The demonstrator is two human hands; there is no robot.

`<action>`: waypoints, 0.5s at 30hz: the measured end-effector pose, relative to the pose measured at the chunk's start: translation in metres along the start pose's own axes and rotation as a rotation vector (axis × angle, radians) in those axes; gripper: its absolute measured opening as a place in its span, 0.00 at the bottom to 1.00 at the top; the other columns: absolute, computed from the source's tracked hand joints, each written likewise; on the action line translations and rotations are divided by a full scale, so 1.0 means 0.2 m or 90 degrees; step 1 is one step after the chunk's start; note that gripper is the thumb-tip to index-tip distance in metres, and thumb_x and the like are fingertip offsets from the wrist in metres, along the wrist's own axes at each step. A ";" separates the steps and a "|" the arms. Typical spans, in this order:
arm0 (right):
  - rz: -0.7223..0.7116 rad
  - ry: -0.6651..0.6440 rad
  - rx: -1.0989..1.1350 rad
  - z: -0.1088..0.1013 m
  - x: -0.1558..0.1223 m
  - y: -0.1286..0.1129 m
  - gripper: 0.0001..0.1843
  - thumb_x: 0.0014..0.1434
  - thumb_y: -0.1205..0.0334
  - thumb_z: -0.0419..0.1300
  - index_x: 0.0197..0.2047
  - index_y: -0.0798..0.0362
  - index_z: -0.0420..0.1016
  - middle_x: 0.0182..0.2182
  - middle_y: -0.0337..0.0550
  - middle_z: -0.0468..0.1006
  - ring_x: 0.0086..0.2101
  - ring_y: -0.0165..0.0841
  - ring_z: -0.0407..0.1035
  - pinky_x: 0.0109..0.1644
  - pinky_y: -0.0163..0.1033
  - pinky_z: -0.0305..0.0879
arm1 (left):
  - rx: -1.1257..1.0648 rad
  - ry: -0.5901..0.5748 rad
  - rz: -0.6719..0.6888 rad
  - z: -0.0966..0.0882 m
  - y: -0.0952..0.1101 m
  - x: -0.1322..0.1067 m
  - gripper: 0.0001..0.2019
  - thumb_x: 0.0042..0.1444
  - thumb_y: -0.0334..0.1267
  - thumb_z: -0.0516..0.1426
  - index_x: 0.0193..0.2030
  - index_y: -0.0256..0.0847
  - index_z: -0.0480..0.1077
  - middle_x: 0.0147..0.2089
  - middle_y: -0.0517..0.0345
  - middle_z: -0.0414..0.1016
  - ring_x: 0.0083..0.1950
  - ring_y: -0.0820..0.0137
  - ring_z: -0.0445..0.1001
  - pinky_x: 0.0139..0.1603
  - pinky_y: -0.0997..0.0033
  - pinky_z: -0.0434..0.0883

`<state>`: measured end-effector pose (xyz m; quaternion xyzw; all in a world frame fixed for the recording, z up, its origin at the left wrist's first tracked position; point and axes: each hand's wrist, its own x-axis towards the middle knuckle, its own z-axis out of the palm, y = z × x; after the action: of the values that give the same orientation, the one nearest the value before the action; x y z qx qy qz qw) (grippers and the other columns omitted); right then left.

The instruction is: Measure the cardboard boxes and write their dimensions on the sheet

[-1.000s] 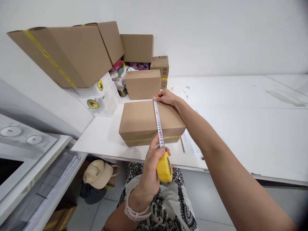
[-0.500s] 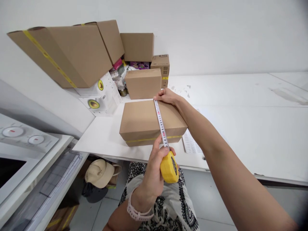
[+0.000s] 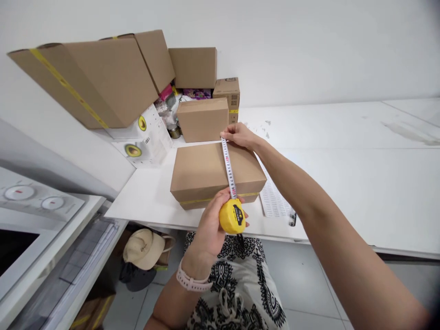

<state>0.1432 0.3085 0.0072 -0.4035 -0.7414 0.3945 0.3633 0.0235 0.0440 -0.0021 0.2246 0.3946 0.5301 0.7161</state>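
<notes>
A brown cardboard box [image 3: 202,169] with yellow tape round its side rests near the front edge of the white table. Across its top, front to back, runs the white blade of a tape measure [image 3: 232,216]. My left hand [image 3: 215,220] is wrapped round the yellow case, just in front of the box. At the box's far edge, my right hand [image 3: 239,135] pinches the blade's end between thumb and finger.
Behind stand another carton [image 3: 203,120] and stacked boxes [image 3: 110,78] on the left. A printed sheet [image 3: 275,197] and a small black object [image 3: 292,219] lie to the right on the table [image 3: 343,183]. A microwave [image 3: 30,206] stands at far left, with a beige cap [image 3: 144,249] below.
My left hand has brought the yellow case closer to the box, and less blade shows. The right hand has lifted slightly, still pinching the blade's end.
</notes>
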 end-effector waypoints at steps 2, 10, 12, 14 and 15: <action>-0.041 0.026 0.030 -0.05 -0.05 -0.10 0.16 0.59 0.50 0.66 0.29 0.53 0.74 0.27 0.41 0.73 0.31 0.32 0.66 0.36 0.38 0.64 | 0.022 -0.012 0.010 -0.03 0.01 -0.03 0.16 0.58 0.44 0.61 0.48 0.37 0.72 0.41 0.53 0.76 0.31 0.68 0.77 0.28 0.66 0.78; -0.095 0.285 0.052 -0.15 -0.67 -0.27 0.18 0.62 0.44 0.60 0.41 0.51 0.77 0.40 0.47 0.78 0.47 0.41 0.73 0.47 0.47 0.73 | 0.085 0.176 0.199 -0.37 0.15 -0.25 0.12 0.54 0.43 0.63 0.42 0.38 0.76 0.44 0.54 0.79 0.33 0.68 0.78 0.30 0.70 0.79; -0.017 0.354 0.052 -0.10 -0.85 -0.12 0.20 0.62 0.43 0.59 0.40 0.51 0.78 0.40 0.49 0.80 0.47 0.43 0.75 0.49 0.51 0.74 | 0.117 0.288 0.288 -0.49 0.20 -0.26 0.12 0.52 0.41 0.64 0.40 0.38 0.76 0.50 0.54 0.79 0.32 0.70 0.78 0.28 0.73 0.78; 0.078 0.333 0.059 -0.02 -1.00 0.06 0.21 0.63 0.42 0.57 0.44 0.50 0.79 0.45 0.51 0.82 0.49 0.46 0.75 0.53 0.56 0.73 | 0.145 0.350 0.325 -0.59 0.23 -0.25 0.12 0.50 0.41 0.64 0.39 0.37 0.75 0.53 0.53 0.79 0.30 0.71 0.79 0.27 0.74 0.77; 0.106 0.297 0.051 0.02 -1.06 0.13 0.22 0.63 0.43 0.57 0.48 0.49 0.79 0.49 0.51 0.81 0.53 0.48 0.73 0.57 0.59 0.70 | 0.154 0.349 0.315 -0.63 0.23 -0.23 0.13 0.49 0.40 0.65 0.39 0.37 0.74 0.53 0.53 0.79 0.30 0.71 0.79 0.26 0.73 0.77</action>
<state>0.2350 0.1302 -0.0643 -0.5281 -0.5856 0.3486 0.5066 -0.1102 0.0040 -0.0262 0.2455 0.5649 0.6768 0.4032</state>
